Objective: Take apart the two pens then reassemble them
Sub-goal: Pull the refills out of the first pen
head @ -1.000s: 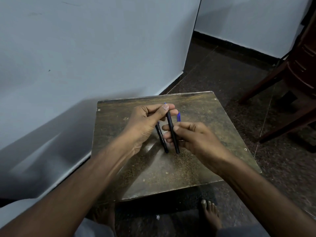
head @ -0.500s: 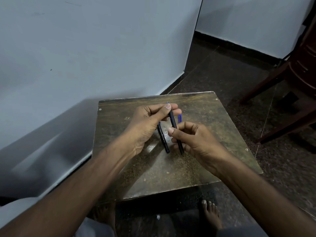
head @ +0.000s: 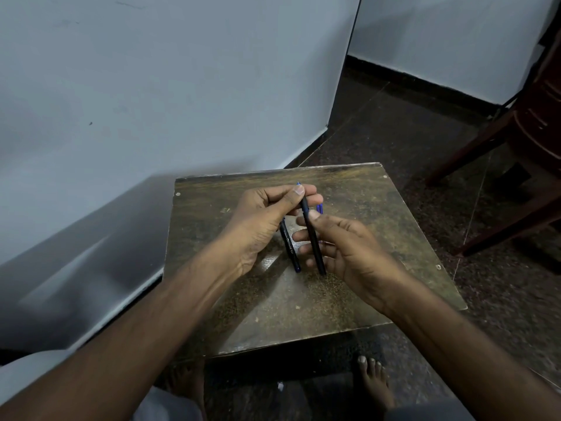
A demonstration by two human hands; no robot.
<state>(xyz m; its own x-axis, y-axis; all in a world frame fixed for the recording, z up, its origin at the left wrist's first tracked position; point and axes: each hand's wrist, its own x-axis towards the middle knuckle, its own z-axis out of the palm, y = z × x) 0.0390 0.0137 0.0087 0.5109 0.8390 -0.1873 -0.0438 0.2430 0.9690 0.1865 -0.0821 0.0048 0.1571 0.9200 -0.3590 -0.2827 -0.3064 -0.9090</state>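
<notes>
- Nearest, two bare feet stand on the dark speckled floor (head: 425,123) below the table's near edge, the right foot (head: 375,387) plain to see and the left foot (head: 185,387) mostly in shadow.
- The small worn wooden table (head: 303,314) stands with its left edge close to a pale wall (head: 151,86); its near part is bare, scuffed wood.
- Both forearms reach in over the near edge and meet above the middle of the table.
- The right hand (head: 349,250) holds the lower half of a black pen (head: 312,238), thumb pressed on the barrel from above, the other fingers spread loosely behind it.
- The left hand (head: 264,220) pinches the upper end of the same pen between thumb and curled fingers; a small blue tip (head: 298,184) shows just beyond the thumb.
- That pen is held tilted, its lower end pointing toward the near edge, above the tabletop.
- A second black pen (head: 290,247) with pale lettering lies just left of it, its upper end hidden under the left hand; whether that hand touches it I cannot tell.
- A small blue part (head: 319,208) shows just behind the right hand's fingers, toward the far edge; what it is I cannot tell.
- Farther off, a dark wooden chair (head: 522,141) stands on the floor beyond the table's far right corner.
</notes>
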